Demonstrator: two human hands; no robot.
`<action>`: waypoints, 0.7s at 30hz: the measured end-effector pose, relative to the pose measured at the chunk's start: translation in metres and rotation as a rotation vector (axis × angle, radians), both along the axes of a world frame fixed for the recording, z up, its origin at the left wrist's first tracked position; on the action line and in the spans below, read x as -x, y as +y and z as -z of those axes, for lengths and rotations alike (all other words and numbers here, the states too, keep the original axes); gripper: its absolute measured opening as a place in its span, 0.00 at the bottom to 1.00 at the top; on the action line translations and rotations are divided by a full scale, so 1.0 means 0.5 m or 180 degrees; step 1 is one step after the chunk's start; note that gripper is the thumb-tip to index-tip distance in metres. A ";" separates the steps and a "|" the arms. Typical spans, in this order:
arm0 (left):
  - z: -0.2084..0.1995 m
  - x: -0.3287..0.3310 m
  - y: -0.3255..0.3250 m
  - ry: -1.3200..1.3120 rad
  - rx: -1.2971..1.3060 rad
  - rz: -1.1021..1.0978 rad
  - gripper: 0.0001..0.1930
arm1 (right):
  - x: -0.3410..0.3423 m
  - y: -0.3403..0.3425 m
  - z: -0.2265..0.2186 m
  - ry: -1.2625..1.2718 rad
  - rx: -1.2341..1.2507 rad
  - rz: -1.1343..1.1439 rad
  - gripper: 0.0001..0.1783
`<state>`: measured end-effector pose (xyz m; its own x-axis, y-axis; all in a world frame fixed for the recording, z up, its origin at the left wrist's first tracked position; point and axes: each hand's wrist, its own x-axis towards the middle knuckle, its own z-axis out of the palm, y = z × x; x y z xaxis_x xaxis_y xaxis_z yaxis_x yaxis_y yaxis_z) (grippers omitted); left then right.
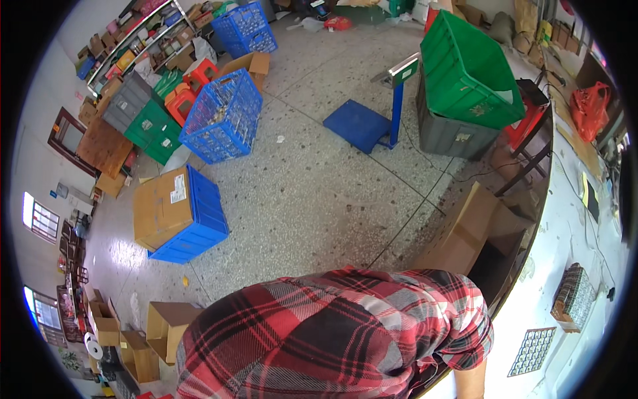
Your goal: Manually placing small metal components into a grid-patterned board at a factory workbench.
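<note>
Neither my left hand nor my right hand shows in the head view. A red, black and grey plaid shirt point(319, 332) fills the lower middle. From its right sleeve a bare forearm point(470, 382) runs out of the picture at the lower edge, beside the white tabletop point(495, 356). What that arm's hand touches is hidden. Nearest on the tabletop lies a flat sheet with a grid of small pieces point(531, 352). Farther along stands a stack of similar sheets point(573, 299).
Cardboard boxes point(458, 229) stand against the table's edge. A blue platform scale point(359, 125) is on the speckled floor, near a green crate point(465, 73) on a grey one. Leftward are a blue crate with a carton point(163, 206), a blue mesh crate point(226, 120) and open cartons point(169, 326).
</note>
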<state>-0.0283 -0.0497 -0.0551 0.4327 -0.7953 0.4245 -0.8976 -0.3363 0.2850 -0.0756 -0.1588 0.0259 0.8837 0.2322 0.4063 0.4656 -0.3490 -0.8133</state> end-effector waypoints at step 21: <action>-0.099 -0.009 0.026 0.0837 0.0739 0.0269 0.31 | 0.057 -0.214 0.012 0.1738 -0.0733 0.1100 0.11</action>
